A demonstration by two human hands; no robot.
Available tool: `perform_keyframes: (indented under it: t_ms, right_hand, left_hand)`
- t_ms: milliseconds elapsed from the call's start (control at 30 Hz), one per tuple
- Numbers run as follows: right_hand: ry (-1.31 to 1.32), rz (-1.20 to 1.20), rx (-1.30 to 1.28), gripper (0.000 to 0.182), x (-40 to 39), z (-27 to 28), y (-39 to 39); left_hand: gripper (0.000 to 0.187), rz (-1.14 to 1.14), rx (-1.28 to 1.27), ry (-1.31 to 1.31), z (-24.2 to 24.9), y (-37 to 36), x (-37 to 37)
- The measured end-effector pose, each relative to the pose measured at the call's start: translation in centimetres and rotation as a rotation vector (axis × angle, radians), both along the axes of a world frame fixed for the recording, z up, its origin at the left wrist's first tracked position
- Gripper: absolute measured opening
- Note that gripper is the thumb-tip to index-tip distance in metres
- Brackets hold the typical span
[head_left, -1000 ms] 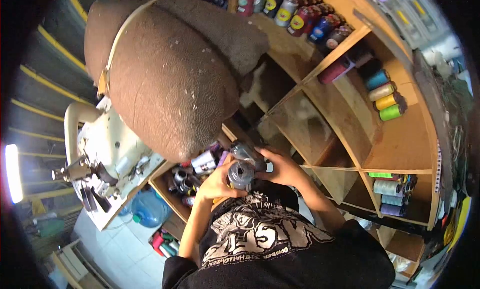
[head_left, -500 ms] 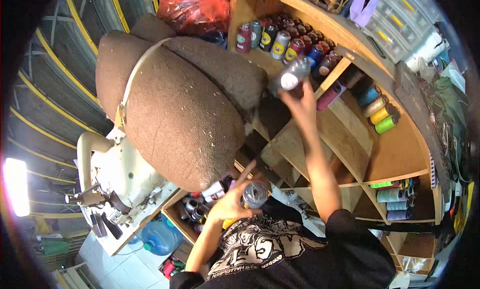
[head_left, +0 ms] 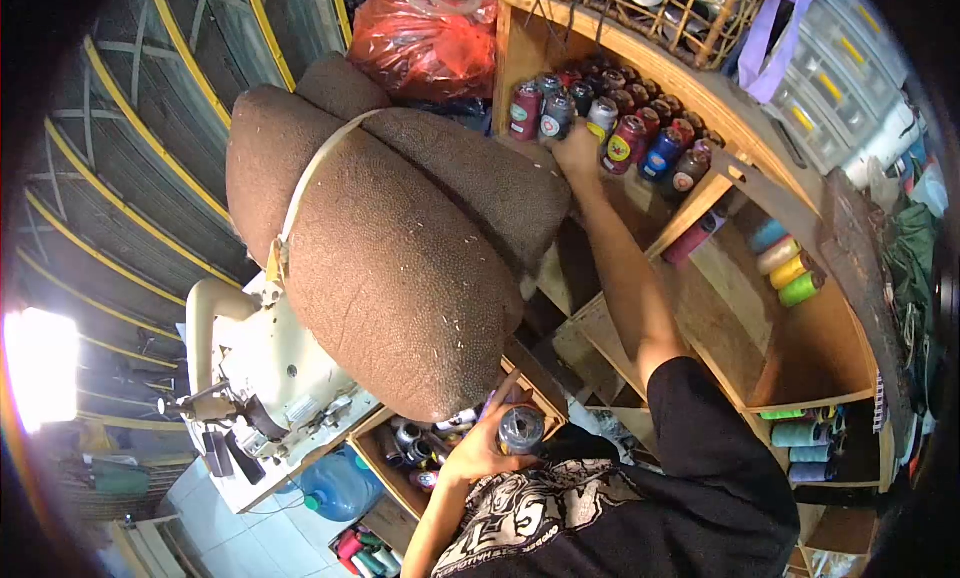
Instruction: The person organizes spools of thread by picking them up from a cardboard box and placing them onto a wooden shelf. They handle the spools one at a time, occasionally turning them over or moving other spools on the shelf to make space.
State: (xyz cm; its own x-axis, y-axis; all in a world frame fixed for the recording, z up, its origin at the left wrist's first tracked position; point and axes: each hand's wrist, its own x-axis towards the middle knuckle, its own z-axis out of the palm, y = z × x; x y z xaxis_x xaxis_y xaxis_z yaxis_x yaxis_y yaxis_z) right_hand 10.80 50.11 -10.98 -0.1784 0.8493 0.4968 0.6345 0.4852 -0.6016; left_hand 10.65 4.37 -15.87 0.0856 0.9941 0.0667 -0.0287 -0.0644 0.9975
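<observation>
My left hand (head_left: pixel 478 456) is wrapped round a grey thread spool (head_left: pixel 521 431), close to my shirt and beside an open wooden drawer of spools (head_left: pixel 400 498). Further up, my right hand (head_left: pixel 578 154) reaches into the top shelf compartment, its fingers at a dark grey spool with a white label (head_left: pixel 556 116). That spool stands upright at the front of the rows, between a maroon spool (head_left: pixel 525 110) and a silver one with a yellow label (head_left: pixel 601 118).
A big brown textured padded piece (head_left: pixel 390 268) covers the middle left, over a white sewing machine (head_left: pixel 275 358). A red plastic bag (head_left: pixel 425 43) lies behind it. The wooden shelf (head_left: pixel 680 73) curves along the right. A blue water bottle (head_left: pixel 340 486) is below.
My right hand has moved up and left with the dark grey spool, from in front of the shelf to its front row. My left hand still holds its spool. The whole view has shifted.
</observation>
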Motion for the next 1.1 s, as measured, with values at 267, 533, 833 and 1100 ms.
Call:
perform_keyframes:
  t_ms: [267,533,833,1100]
  right_hand:
    - [-0.060,0.005,0.172,0.066,0.2,-1.8,0.8]
    - [0.233,0.226,-0.166,0.028,9.0,3.6,-14.7]
    - [0.413,0.637,-0.884,0.052,18.0,3.4,-28.3]
    - [0.340,0.588,-0.476,0.060,18.7,4.2,-26.2]
  left_hand:
    - [0.068,0.021,-0.254,-0.137,-0.9,-0.5,-0.2]
    - [0.070,0.341,-0.130,0.164,3.6,2.5,2.3]
    - [0.080,0.511,0.054,0.346,7.3,9.0,5.1]
    - [0.068,0.532,0.114,0.513,8.5,10.5,5.1]
